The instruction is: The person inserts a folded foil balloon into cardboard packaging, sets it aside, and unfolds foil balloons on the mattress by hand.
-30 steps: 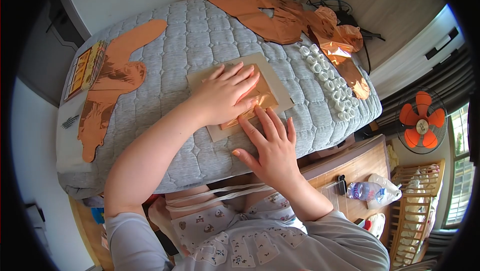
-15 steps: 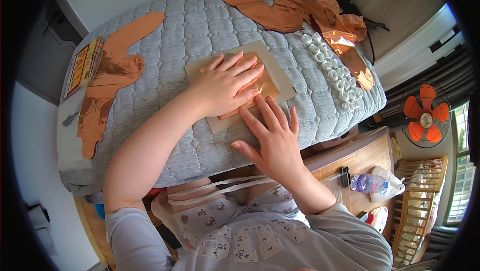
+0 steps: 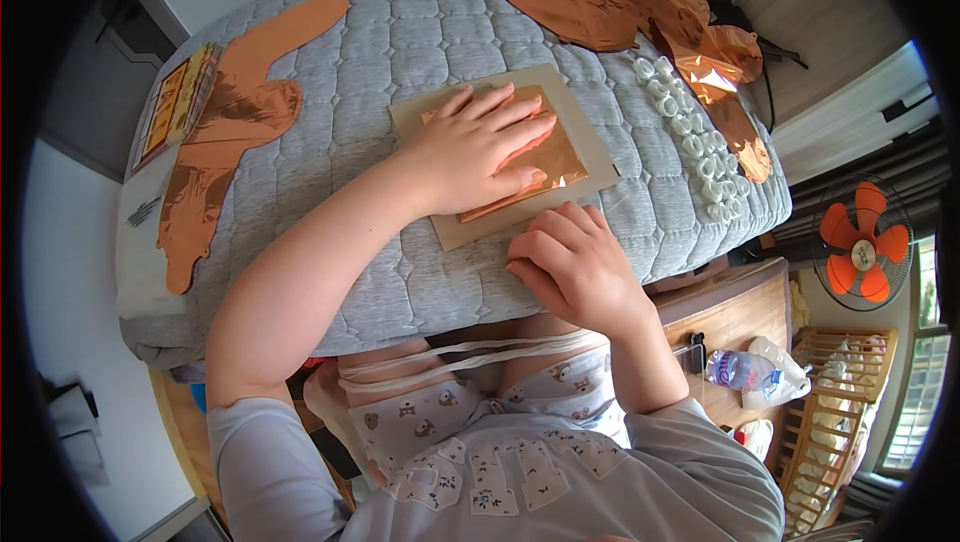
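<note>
My left hand [image 3: 480, 154] lies spread flat on a folded copper-coloured foil sheet [image 3: 560, 160], which rests on a square grey-beige board [image 3: 592, 132] on the quilted mattress. Beside the board's near edge is my right hand [image 3: 575, 262], its fingers curled in. Whether anything is between those fingers is hidden. A flat copper foil piece [image 3: 240, 112] spreads over the left of the mattress, and more crumpled copper foil [image 3: 590, 7] lies along its far right side. Several small white rolled rings [image 3: 690, 132] sit in rows at the right.
A patterned packet [image 3: 180, 102] lies at the mattress's left edge [image 3: 150, 337]. To the right are an orange-bladed fan [image 3: 863, 254], a wooden table [image 3: 735, 312] with a plastic bottle [image 3: 742, 371], and a wooden rack [image 3: 825, 422]. Black cables run at the back right.
My right hand has drawn back from the foil toward the board's near edge, and its spread fingers have curled. My left hand stays flat on the foil. The view has shifted slightly.
</note>
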{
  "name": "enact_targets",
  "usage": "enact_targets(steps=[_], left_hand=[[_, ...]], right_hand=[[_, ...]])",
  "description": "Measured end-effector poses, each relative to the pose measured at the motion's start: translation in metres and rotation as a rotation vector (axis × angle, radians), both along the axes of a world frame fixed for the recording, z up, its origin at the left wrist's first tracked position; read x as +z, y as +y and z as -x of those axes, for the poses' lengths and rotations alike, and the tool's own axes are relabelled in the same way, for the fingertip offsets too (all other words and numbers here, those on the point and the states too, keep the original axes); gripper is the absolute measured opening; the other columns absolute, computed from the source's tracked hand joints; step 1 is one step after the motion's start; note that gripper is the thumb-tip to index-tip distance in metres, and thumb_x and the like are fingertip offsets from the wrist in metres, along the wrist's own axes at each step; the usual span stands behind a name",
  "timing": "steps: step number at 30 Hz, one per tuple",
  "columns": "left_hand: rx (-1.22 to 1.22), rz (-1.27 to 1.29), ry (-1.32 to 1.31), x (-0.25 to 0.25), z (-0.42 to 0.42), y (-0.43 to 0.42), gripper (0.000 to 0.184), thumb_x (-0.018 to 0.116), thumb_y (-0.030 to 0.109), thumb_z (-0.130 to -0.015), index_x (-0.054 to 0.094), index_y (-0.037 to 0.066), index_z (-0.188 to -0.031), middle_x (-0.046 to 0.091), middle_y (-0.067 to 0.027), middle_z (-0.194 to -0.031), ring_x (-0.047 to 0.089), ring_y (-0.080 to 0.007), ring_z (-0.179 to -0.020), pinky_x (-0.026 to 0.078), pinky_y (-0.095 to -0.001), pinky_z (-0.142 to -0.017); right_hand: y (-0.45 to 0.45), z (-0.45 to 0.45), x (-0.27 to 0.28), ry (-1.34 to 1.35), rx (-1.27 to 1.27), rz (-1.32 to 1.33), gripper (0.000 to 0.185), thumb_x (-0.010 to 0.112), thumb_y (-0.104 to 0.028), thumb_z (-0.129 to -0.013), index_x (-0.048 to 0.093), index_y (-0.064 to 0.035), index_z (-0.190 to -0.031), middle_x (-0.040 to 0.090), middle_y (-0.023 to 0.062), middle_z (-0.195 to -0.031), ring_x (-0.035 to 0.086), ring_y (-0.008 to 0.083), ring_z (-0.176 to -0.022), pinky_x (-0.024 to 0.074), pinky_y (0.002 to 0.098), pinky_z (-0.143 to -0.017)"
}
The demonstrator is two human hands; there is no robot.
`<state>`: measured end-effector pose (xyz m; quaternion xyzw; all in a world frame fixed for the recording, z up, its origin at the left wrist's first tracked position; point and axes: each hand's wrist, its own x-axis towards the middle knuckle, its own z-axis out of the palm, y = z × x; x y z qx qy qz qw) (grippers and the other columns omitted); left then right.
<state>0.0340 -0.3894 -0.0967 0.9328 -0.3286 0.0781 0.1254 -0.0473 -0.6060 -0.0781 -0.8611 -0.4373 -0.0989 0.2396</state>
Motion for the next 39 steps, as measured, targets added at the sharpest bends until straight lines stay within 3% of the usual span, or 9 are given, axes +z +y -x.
enact_targets(steps=[14,22,25,26,30,33,35,36,39], left_hand=[[-0.013,-0.008,0.027,0.010,0.000,0.001,0.063,0.048,0.055,-0.101,0.043,0.024,-0.156,0.038,-0.0058,-0.163,0.026,-0.0286,-0.154,0.014,-0.0489,-0.126],[0.003,-0.049,0.005,0.006,0.006,-0.002,0.066,0.049,0.054,-0.101,0.039,0.025,-0.158,0.034,-0.0044,-0.165,0.025,-0.0284,-0.154,0.015,-0.0478,-0.126],[-0.016,-0.086,0.009,0.014,0.016,-0.002,0.066,0.051,0.051,-0.101,0.037,0.023,-0.159,0.033,-0.0047,-0.166,0.025,-0.0302,-0.154,0.015,-0.0473,-0.126],[-0.036,-0.111,0.025,0.017,0.020,-0.001,0.067,0.052,0.049,-0.101,0.036,0.021,-0.159,0.032,-0.0051,-0.166,0.024,-0.0314,-0.154,0.015,-0.0470,-0.126],[-0.084,-0.117,0.054,0.015,0.035,0.002,0.067,0.053,0.049,-0.101,0.036,0.022,-0.160,0.032,-0.0049,-0.166,0.023,-0.0317,-0.155,0.014,-0.0478,-0.127],[-0.097,-0.127,0.035,0.015,0.049,0.004,0.068,0.051,0.054,-0.100,0.032,0.029,-0.161,0.030,-0.0037,-0.167,0.024,-0.0314,-0.155,0.014,-0.0499,-0.127],[-0.115,-0.128,0.042,0.015,0.060,0.004,0.070,0.052,0.057,-0.100,0.031,0.029,-0.161,0.029,-0.0043,-0.167,0.022,-0.0314,-0.155,0.013,-0.0508,-0.127],[-0.109,-0.136,0.047,0.016,0.064,0.004,0.070,0.052,0.057,-0.100,0.031,0.029,-0.161,0.029,-0.0043,-0.167,0.022,-0.0314,-0.155,0.013,-0.0508,-0.127],[-0.124,-0.149,0.075,0.020,0.075,0.004,0.072,0.052,0.058,-0.099,0.030,0.028,-0.161,0.029,-0.0048,-0.167,0.021,-0.0314,-0.155,0.012,-0.0529,-0.127]], right_hand=[[0.011,0.006,0.003,0.167,-0.129,-0.120,0.008,0.072,-0.013,-0.086,0.066,-0.0081,-0.088,0.060,0.0053,-0.099,0.054,0.0292,-0.103,0.0429,0.0409,-0.092],[-0.015,0.016,0.003,0.118,0.030,-0.270,0.007,0.067,-0.009,-0.091,0.063,-0.0052,-0.096,0.058,0.0084,-0.098,0.054,0.0306,-0.103,0.0418,0.0403,-0.096],[-0.055,0.022,0.003,0.402,0.266,-0.468,0.003,0.060,-0.003,-0.099,0.058,-0.0033,-0.100,0.058,0.0046,-0.096,0.057,0.0209,-0.091,0.0428,0.0371,-0.097],[-0.072,0.037,0.006,0.888,0.198,-0.664,0.004,0.059,-0.003,-0.100,0.056,-0.0048,-0.100,0.055,0.0014,-0.092,0.054,0.0159,-0.085,0.0442,0.0364,-0.096],[-0.131,0.052,-0.013,0.924,0.144,-1.272,0.004,0.050,-0.010,-0.103,0.048,-0.0071,-0.101,0.031,-0.0070,-0.064,0.028,0.0070,-0.052,0.0275,0.0254,-0.054],[-0.155,0.065,-0.015,0.958,-0.107,-1.143,0.014,0.052,-0.011,-0.104,0.055,-0.0040,-0.115,0.031,-0.0082,-0.057,0.030,0.0050,-0.050,0.0277,0.0238,-0.051],[-0.148,0.069,-0.021,0.700,-0.513,-0.616,0.032,0.057,-0.010,-0.101,0.058,-0.0045,-0.133,0.046,-0.0055,-0.056,0.037,0.0027,-0.051,0.0307,0.0220,-0.049],[-0.141,0.064,-0.038,0.476,-0.440,-0.578,0.050,0.065,-0.004,-0.095,0.056,-0.0080,-0.143,0.063,-0.0012,-0.066,0.041,0.0018,-0.054,0.0332,0.0214,-0.049],[-0.107,0.060,-0.049,0.293,-0.375,-0.513,0.068,0.074,0.004,-0.083,0.055,-0.0110,-0.146,0.070,-0.0037,-0.081,0.035,0.0040,-0.056,0.0330,0.0231,-0.051]])
